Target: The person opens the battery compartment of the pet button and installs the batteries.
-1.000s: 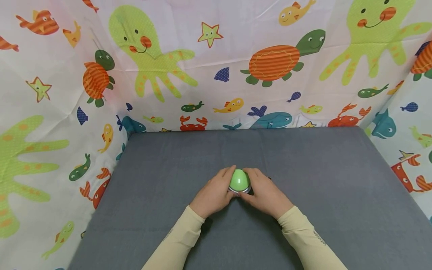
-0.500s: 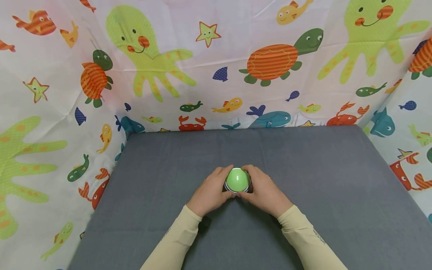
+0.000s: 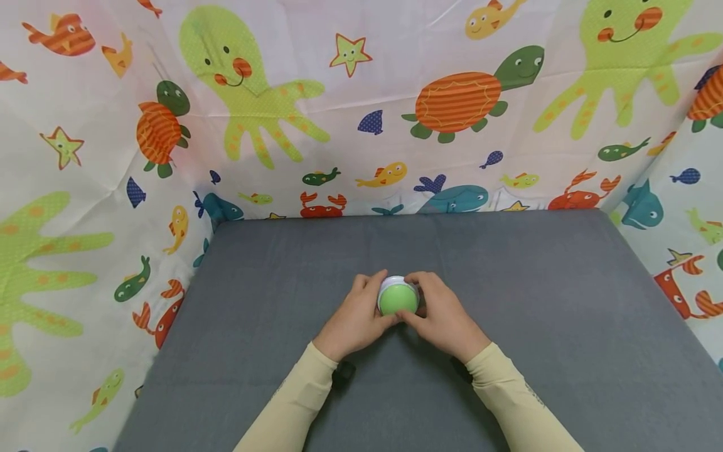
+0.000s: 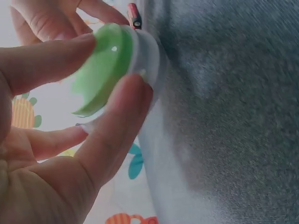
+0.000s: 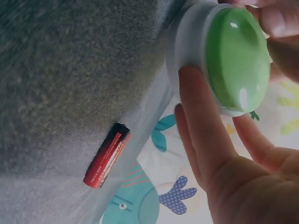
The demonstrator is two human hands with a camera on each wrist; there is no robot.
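Observation:
A round push button (image 3: 398,298) with a glossy green dome and a white base is held between both hands over the middle of the table. In the head view its dome leans toward me and the pale rim shows on the far side. My left hand (image 3: 356,317) grips it from the left, with fingers (image 4: 124,107) against the white base in the left wrist view. On the other side my right hand (image 3: 443,317) holds it, fingers (image 5: 201,112) along the base in the right wrist view. The base's underside is hidden.
A red and black battery (image 5: 107,156) lies on the grey table cloth (image 3: 282,263) beyond my right hand; that hand hides it in the head view. Behind and beside the table hangs a white curtain (image 3: 339,138) printed with sea animals.
The button has tilted: its rim showed at the near side before, and now shows at the far side, with the dome toward me. Both hands keep hold and have shifted slightly away from me.

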